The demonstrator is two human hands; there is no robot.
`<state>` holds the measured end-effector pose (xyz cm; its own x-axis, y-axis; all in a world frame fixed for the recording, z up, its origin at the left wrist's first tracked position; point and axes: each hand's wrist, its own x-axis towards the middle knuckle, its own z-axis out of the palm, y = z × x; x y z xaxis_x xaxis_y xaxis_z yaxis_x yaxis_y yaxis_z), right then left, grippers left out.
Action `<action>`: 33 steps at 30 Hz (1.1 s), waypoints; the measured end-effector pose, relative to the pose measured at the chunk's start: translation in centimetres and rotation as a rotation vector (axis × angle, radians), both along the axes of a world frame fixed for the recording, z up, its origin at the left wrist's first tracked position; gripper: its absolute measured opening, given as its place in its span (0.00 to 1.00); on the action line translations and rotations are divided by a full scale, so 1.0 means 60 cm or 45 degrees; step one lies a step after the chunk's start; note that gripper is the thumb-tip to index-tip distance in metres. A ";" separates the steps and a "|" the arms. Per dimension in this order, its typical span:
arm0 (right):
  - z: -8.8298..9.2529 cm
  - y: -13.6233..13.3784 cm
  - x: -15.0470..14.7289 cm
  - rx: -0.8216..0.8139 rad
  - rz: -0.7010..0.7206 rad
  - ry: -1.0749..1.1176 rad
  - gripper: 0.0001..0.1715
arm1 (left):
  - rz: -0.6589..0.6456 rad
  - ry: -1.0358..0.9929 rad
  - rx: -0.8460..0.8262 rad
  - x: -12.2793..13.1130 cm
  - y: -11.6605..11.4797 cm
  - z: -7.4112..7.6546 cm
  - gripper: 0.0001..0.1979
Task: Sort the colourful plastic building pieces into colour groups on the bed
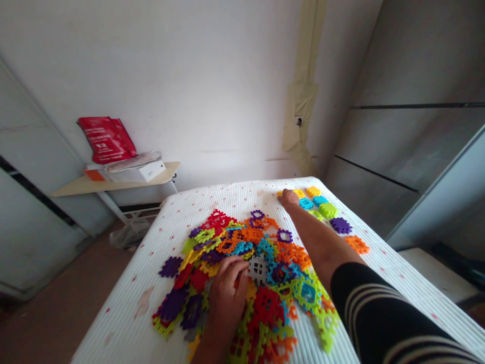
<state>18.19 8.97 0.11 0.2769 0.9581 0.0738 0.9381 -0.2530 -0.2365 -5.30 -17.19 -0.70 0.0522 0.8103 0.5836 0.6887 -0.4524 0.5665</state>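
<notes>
A large heap of interlocking plastic puzzle-edged tiles [235, 283] in orange, purple, green, red and blue lies on a white ribbed mattress [125, 313]. My left hand [227, 283] rests on the near part of the heap, fingers curled, beside a grey tile [258, 269]. Whether it grips anything is hidden. My right hand [288, 198] reaches across to the far side, knuckles up, touching a yellow tile [299, 193]. Several tiles in a loose group [326, 212], among them blue, lime and purple, lie spread to its right.
A pale shelf [113, 184] holds a red bag [106, 140] and a white box [138, 172] beyond the mattress's far left corner. A wall socket [299, 121] sits among beige tape. Grey panels stand right and left; a brown floor [64, 313] lies left.
</notes>
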 end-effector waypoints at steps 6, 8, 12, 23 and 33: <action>0.030 -0.052 -0.015 0.134 0.200 -0.032 0.21 | 0.010 -0.049 0.045 -0.001 -0.002 0.001 0.13; 0.038 -0.091 -0.020 0.212 0.381 -0.036 0.18 | 0.000 -0.024 0.000 -0.006 -0.008 0.010 0.15; 0.043 -0.192 -0.008 0.315 0.792 0.044 0.12 | -0.071 0.330 -0.278 -0.017 -0.029 0.043 0.12; 0.055 -0.322 0.048 0.302 0.998 0.290 0.11 | -0.139 0.803 -0.458 -0.007 -0.036 0.054 0.11; 0.076 -0.383 -0.016 0.234 1.172 0.546 0.10 | -0.050 -0.820 -0.513 -0.008 -0.035 0.059 0.22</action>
